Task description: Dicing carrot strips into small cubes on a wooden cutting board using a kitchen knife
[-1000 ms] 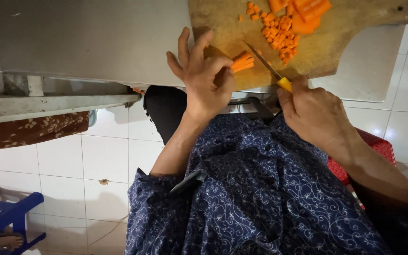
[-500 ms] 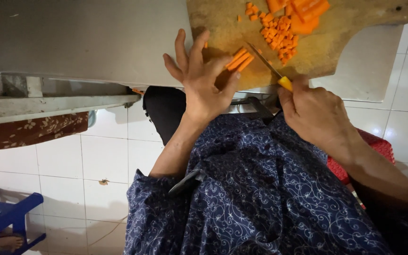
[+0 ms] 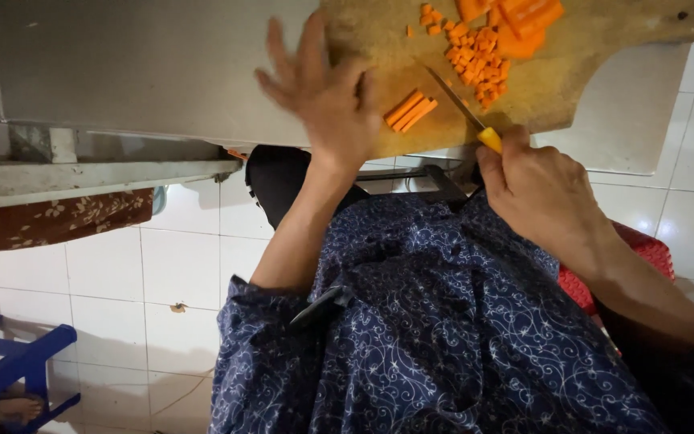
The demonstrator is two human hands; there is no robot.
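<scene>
Orange carrot sticks lie beside the blurred, seemingly open left hand; right hand grips the knife.

No packages, labels, signs or screens anywhere in view, whether near either hand or elsewhere.
</scene>
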